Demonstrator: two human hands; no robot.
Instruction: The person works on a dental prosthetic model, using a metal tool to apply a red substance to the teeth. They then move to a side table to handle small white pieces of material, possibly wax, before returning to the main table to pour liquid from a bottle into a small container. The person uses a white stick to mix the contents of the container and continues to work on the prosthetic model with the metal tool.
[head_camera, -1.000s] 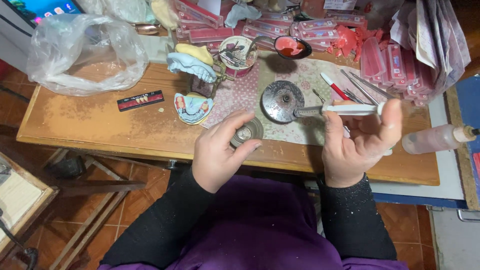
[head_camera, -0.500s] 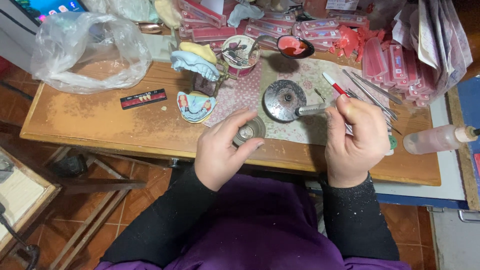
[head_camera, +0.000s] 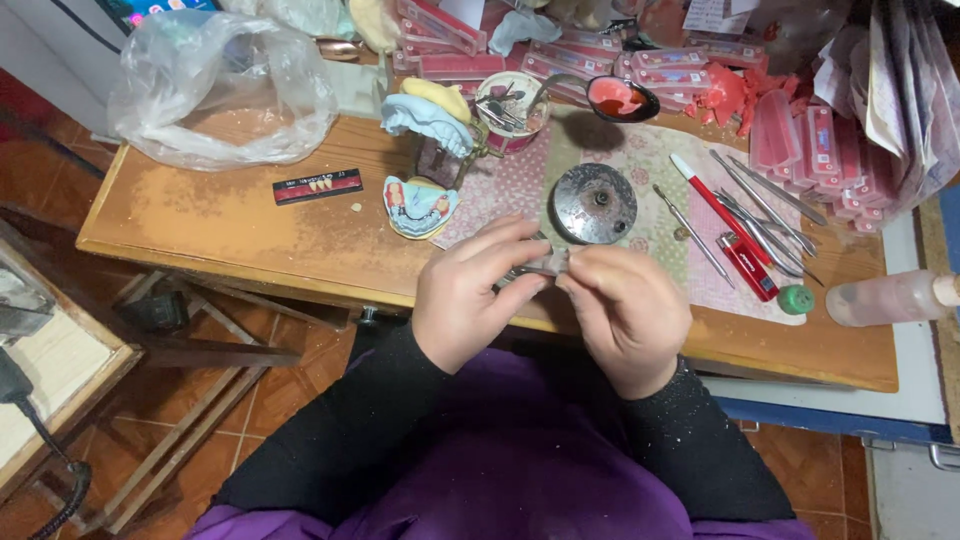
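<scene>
Near the lower middle of the frame, the left hand (head_camera: 470, 295) and right hand (head_camera: 628, 315) meet at the front edge of the wooden desk (head_camera: 210, 225), fingers of both pinched together on a small grey metal piece (head_camera: 545, 264). Just above it sits a round dark metal disc (head_camera: 593, 203); a blue dental cast (head_camera: 420, 206) lies to the left.

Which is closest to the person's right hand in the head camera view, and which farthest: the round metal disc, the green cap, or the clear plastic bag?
From the right hand:
1. Round metal disc, just beyond the hand on the patterned cloth.
2. Green cap, off to the right near the table edge.
3. Clear plastic bag, far left corner.
</scene>
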